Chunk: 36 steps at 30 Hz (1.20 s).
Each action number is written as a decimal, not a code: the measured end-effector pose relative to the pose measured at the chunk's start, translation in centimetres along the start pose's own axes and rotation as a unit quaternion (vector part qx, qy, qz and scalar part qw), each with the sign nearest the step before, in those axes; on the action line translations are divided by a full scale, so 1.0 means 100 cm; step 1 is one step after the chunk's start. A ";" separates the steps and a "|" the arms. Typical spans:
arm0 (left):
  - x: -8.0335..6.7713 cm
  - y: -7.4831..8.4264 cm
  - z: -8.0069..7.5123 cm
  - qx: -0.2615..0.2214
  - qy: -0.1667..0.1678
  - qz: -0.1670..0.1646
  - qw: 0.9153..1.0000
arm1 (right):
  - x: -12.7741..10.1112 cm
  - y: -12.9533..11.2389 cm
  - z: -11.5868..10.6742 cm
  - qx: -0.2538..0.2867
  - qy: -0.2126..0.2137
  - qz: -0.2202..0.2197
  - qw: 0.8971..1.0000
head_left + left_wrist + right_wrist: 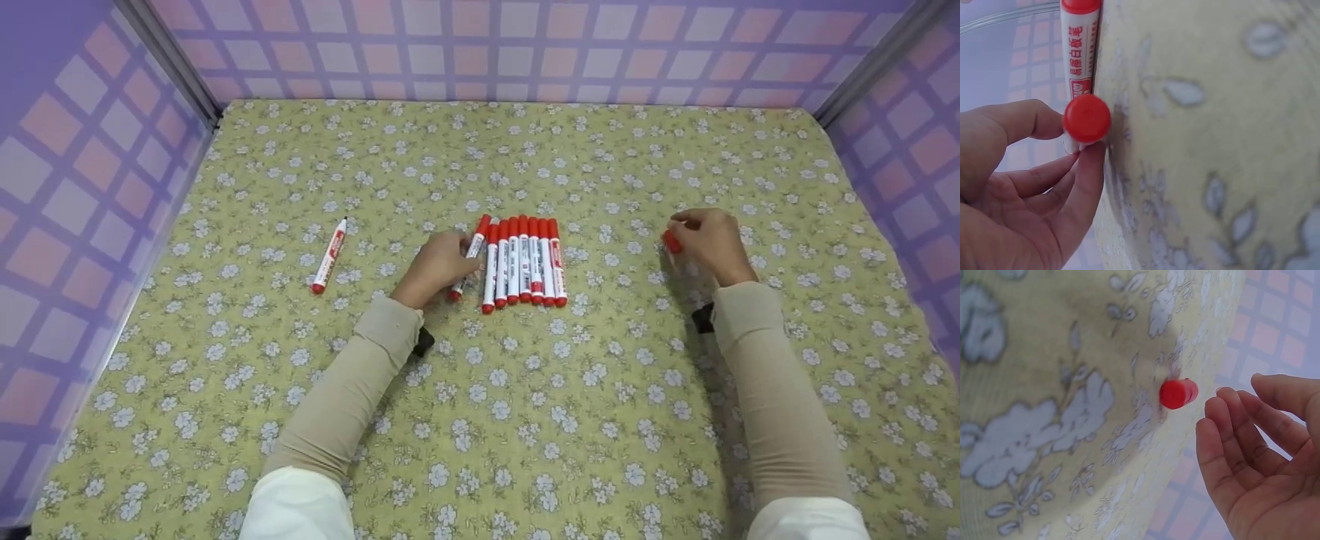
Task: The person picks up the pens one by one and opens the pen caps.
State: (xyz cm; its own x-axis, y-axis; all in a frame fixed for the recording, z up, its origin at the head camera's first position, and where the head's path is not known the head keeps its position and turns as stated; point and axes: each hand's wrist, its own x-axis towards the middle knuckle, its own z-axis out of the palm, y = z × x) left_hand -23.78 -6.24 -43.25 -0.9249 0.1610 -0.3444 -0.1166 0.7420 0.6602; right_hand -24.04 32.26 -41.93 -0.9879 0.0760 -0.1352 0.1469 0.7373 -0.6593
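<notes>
My left hand (441,262) pinches a white-and-red whiteboard marker (475,246) between thumb and fingers. This marker lies slightly tilted at the left end of a row of several capped red markers (525,261). The left wrist view shows its round red end (1087,118) between the fingertips, with a row marker (1080,50) beyond. On the right, my right hand (712,240) hovers by a loose red marker cap (672,241). In the right wrist view that cap (1176,393) lies on the cloth, apart from the loosely bent fingers (1216,461).
An uncapped marker (330,255) lies alone on the left, its dark tip pointing away. A yellow-green flowered cloth (540,435) covers the table. Checked purple-and-pink panels (495,49) stand along the back and both sides.
</notes>
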 end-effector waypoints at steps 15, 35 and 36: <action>-0.003 -0.004 -0.015 -0.159 -0.079 0.032 0.984 | -0.004 -0.028 0.010 -0.016 -0.022 -0.059 0.998; -0.009 0.011 -0.019 -0.168 -0.119 0.082 0.975 | -0.022 -0.072 0.038 0.001 -0.100 -0.180 0.979; -0.010 0.012 -0.019 -0.163 -0.119 0.088 0.976 | -0.023 -0.075 0.039 0.002 -0.105 -0.189 0.976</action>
State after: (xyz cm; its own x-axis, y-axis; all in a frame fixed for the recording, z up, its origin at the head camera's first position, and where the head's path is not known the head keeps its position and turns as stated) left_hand -23.66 -6.76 -40.78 -0.8355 0.4420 -0.3266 -0.1086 0.4497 0.8866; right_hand -22.70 23.93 -39.58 -0.9399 -0.3401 -0.0298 -0.2254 0.6836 -0.6942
